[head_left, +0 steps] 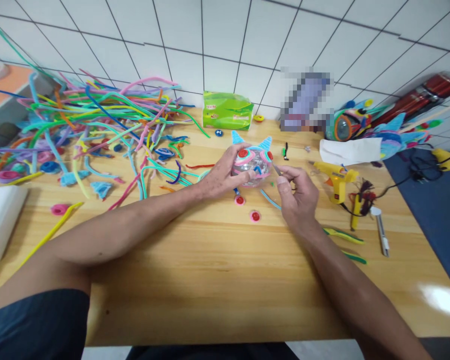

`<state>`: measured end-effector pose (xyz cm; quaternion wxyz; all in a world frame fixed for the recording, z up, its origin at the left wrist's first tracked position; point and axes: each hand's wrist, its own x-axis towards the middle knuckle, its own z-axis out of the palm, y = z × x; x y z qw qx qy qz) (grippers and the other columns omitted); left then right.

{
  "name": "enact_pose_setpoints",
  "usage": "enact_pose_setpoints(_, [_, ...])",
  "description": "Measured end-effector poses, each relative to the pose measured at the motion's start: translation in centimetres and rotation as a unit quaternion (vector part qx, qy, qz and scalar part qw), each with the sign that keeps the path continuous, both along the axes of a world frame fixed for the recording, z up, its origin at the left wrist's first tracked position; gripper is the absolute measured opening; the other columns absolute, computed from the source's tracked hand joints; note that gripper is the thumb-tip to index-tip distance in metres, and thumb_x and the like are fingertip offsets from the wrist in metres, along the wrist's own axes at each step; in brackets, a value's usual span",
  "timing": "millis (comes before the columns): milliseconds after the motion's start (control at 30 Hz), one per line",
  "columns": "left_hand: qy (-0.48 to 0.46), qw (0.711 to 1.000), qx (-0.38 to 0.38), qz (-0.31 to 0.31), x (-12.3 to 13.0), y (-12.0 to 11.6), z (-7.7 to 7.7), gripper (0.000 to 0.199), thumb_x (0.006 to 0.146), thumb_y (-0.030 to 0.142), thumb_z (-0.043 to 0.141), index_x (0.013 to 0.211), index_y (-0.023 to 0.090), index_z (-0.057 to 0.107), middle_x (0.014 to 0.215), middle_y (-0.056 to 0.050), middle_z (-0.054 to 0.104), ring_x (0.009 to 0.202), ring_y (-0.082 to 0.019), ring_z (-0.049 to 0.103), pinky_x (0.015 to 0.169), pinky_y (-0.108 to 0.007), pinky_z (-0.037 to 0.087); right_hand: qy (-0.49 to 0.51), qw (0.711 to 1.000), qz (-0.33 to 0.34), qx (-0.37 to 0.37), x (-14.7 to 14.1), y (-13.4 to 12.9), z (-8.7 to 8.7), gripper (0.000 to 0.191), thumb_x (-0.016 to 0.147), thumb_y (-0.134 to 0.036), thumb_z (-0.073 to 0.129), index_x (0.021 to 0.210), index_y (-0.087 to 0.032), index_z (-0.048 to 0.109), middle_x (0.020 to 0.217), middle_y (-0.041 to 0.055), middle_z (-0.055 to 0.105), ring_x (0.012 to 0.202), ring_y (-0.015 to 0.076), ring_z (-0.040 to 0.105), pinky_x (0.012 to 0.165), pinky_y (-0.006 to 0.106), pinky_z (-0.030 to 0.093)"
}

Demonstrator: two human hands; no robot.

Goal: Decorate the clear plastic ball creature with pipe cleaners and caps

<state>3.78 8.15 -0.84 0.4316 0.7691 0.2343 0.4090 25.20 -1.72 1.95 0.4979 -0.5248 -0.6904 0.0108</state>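
Note:
A round clear craft figure (pixel 250 164) with light blue pointed ears and red-and-pink eyes is near the middle of the table. My left hand (pixel 227 172) is wrapped round its left side, with the thumb across the front. At its right, my right hand (pixel 298 192) pinches a thin grey tool (pixel 276 170), whose tip is close to the right eye. Below the figure lie two pink discs with red centres, one (pixel 239 200) by its base and another (pixel 255 216) nearer to me. A light blue strip (pixel 270 199) lies between them and my right hand.
Colourful pipe cleaners (pixel 108 115) are heaped at the left. A green tissue pack (pixel 227 111) stands by the tiled wall. At the right are a yellow glue gun (pixel 336 181) with a cord, green-and-yellow pliers (pixel 344 235), a cutter knife (pixel 381 232) and a red flask (pixel 416 100).

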Motion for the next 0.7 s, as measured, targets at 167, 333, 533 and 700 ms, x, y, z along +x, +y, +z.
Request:
enact_pose_setpoints(167, [0.000,1.000,0.007,0.008,0.1,-0.1,0.2,0.070,0.094,0.049,0.072,0.152,0.023,0.043,0.148,-0.016,0.060,0.140,-0.034,0.057,0.122,-0.056,0.046,-0.040,0.998,0.038,-0.019,-0.1,-0.3,0.3,0.024,0.100,-0.024,0.061,0.120,-0.028,0.072,0.081,-0.0031,0.065,0.069,0.0164,0.061,0.069,0.033,0.053])
enact_pose_setpoints(333, [0.004,1.000,0.018,0.010,0.1,-0.3,0.3,0.071,0.094,0.051,0.072,0.153,0.023,0.043,0.150,-0.016,0.059,0.139,-0.033,0.058,0.121,-0.054,0.047,-0.087,0.995,0.039,-0.001,0.1,-0.6,0.6,0.028,0.100,-0.023,0.061,0.123,-0.029,0.074,0.076,-0.0029,0.062,0.066,0.0172,0.059,0.065,0.034,0.051])
enact_pose_setpoints(533, [0.002,0.999,0.043,0.019,0.2,-0.4,0.1,0.072,0.095,0.055,0.073,0.152,0.023,0.045,0.152,-0.017,0.057,0.141,-0.033,0.058,0.123,-0.052,0.047,-0.141,0.989,0.053,0.003,-0.1,-0.4,1.0,0.032,0.103,-0.023,0.059,0.131,-0.029,0.072,0.075,-0.0019,0.060,0.067,0.0183,0.059,0.063,0.033,0.050])
enact_pose_setpoints(700, [0.004,0.998,0.059,0.013,0.2,-0.3,0.0,0.071,0.097,0.053,0.073,0.153,0.022,0.044,0.150,-0.018,0.058,0.140,-0.034,0.058,0.121,-0.052,0.049,-0.150,0.985,0.081,0.008,-0.3,-0.3,1.2,0.044,0.099,-0.015,0.065,0.140,-0.031,0.069,0.078,-0.0022,0.064,0.068,0.0174,0.060,0.065,0.032,0.051])
